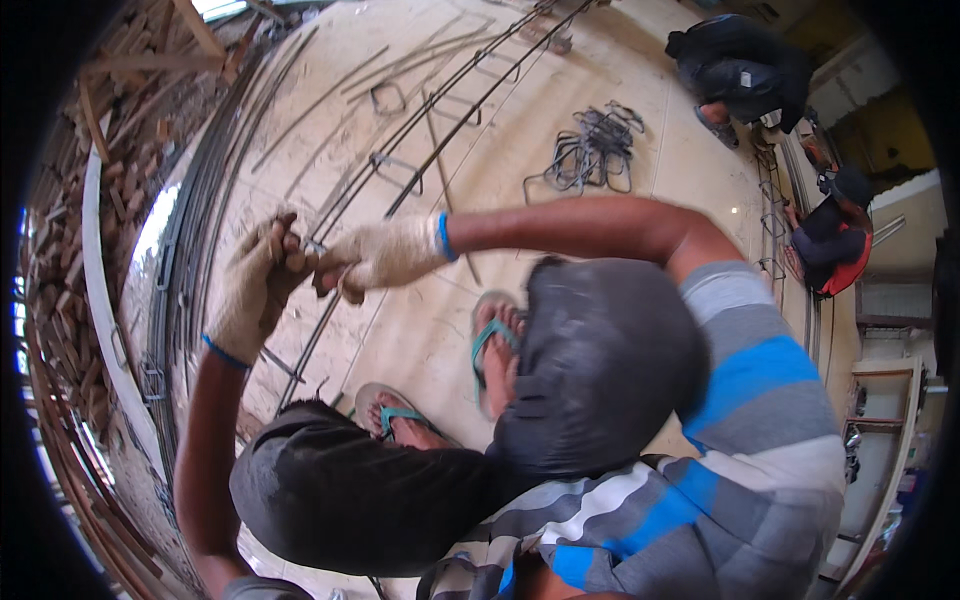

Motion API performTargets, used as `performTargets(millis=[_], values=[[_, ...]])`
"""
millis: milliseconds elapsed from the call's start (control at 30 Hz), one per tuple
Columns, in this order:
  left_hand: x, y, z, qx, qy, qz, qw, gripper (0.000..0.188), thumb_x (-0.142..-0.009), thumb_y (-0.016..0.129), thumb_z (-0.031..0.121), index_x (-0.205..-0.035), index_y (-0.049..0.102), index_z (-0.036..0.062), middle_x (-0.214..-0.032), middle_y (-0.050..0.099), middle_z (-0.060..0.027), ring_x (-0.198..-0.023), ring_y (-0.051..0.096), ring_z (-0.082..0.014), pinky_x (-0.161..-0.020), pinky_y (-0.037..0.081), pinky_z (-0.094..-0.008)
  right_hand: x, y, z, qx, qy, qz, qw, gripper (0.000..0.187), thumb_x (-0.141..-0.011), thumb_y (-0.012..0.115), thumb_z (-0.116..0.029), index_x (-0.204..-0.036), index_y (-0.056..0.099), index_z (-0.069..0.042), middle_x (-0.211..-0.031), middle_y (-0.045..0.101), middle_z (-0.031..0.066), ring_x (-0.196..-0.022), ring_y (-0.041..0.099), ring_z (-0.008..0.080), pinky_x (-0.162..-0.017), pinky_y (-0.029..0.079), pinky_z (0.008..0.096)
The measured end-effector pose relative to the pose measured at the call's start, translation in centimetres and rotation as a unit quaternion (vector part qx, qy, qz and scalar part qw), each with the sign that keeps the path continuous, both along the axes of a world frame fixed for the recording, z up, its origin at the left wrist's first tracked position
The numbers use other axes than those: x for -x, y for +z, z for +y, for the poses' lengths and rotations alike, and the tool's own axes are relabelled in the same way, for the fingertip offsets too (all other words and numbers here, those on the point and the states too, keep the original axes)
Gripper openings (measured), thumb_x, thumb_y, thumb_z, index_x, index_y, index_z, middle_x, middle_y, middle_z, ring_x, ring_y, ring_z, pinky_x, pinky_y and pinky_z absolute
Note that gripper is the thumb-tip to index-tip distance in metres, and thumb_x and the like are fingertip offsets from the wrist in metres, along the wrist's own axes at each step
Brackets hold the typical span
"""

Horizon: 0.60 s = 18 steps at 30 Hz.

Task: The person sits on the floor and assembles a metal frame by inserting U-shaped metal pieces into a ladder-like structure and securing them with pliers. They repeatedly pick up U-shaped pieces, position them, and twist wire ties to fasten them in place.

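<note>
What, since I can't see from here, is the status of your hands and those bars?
Left hand, right hand close together by metal bars; grip unclear. Wire loops farther off, not blocking.

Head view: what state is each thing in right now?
Left hand, gloved, fingers bent, grip unclear
Right hand, gloved, fingers bent, close to the left
Hooped steel frame, hoops spaced apart
Dark hoops, loosely heaped
Long dark bars, bunched side by side
Green-strapped sandals, both worn
</note>
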State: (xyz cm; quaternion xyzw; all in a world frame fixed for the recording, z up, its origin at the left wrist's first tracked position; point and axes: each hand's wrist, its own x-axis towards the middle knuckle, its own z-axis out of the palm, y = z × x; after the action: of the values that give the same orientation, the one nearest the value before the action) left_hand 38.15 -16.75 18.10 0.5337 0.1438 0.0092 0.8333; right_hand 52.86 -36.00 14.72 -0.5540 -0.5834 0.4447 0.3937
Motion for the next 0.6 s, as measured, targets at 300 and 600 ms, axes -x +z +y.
performTargets(millis=[300, 600], values=[[-3.7, -5.0, 8.4, -0.246, -0.089, 0.098, 0.96, 0.061, -0.11, 0.056, 0.044, -0.153, 0.047, 0.0019, -0.134, 0.066, -0.0157, -0.119, 0.067, -0.0215, -0.104, 0.055, -0.0372, -10.9, 3.1, -2.5, 0.259, 0.1, -0.424, 0.862, 0.032, -0.101, 0.053, -0.036, -0.096, 0.075, -0.012, -0.092, 0.076, 0.0089, -0.089, 0.071, 0.0289, -0.083, 0.055, 0.0452], [-5.0, -14.6, 11.6, -0.465, -0.193, 0.138, 0.853, 0.046, -0.105, 0.06, 0.03, -0.132, 0.063, -0.0073, -0.104, 0.073, -0.0114, -0.093, 0.068, -0.0208, -0.085, 0.055, -0.0357, -21.6, -8.7, -15.6, 0.364, 0.098, -0.494, 0.784, 0.033, -0.09, 0.066, -0.036, -0.113, 0.077, -0.015, -0.103, 0.078, 0.0115, -0.1, 0.073, 0.0336, -0.087, 0.056, 0.047]])
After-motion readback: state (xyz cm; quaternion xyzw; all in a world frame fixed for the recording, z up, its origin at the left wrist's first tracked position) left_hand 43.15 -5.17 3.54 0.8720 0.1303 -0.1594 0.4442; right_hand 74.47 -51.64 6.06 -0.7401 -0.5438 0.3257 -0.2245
